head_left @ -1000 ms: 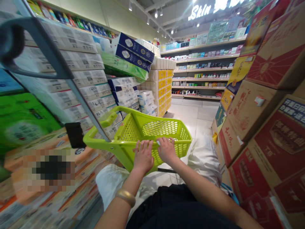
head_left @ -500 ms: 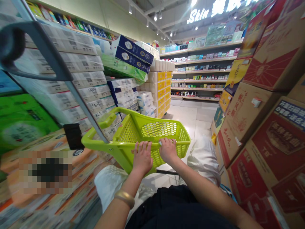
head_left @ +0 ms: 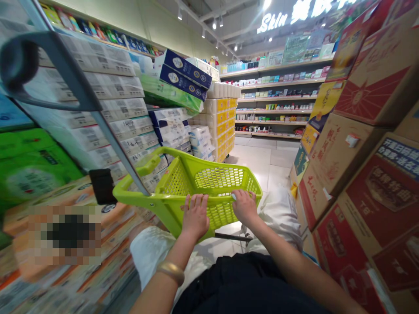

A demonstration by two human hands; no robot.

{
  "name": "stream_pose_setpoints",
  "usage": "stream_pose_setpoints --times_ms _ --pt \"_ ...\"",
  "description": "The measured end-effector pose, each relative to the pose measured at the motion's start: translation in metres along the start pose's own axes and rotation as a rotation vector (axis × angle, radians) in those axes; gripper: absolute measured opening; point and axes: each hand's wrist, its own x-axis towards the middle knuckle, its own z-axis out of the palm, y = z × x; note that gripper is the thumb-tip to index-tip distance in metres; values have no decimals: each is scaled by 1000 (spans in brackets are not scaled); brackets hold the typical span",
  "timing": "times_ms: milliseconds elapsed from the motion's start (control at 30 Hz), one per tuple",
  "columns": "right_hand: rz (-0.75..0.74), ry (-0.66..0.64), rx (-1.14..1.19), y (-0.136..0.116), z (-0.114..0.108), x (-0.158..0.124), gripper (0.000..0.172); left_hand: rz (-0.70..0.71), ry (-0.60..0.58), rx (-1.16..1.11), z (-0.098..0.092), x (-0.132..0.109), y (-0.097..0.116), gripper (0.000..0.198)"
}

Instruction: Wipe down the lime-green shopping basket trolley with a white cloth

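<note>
A lime-green shopping basket (head_left: 216,168) with perforated walls and a long grey pull handle (head_left: 91,104) stands in front of my lap. My left hand (head_left: 196,216) has its fingers hooked over the near rim, left of the middle. Farther right along that same rim, my right hand (head_left: 245,209) grips with its fingers curled over the edge; a small white bit shows at its index finger. Both sets of fingertips are partly hidden inside the basket. A dark metal bar (head_left: 232,237) runs beneath it.
Stacked tissue packs (head_left: 127,87) line the left side, with orange packs (head_left: 19,222) nearer me. Cartons (head_left: 347,148) are piled close on the right. Tiled floor (head_left: 255,159) leads to shelves (head_left: 275,98) of small goods. My white-trousered knees flank the basket.
My right hand has slid to the right along the near rim, away from my left hand. The left hand and the basket stay almost where they were.
</note>
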Motion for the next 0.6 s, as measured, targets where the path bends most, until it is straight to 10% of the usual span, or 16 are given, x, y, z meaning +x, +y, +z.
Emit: stream_pose_setpoints --times_ms 433,600 --pt "-144 -49 42 -73 10 7 25 -18 5 24 3 0 -1 66" --pt "-144 -41 62 -49 8 5 29 7 12 23 8 -1 -7 67"
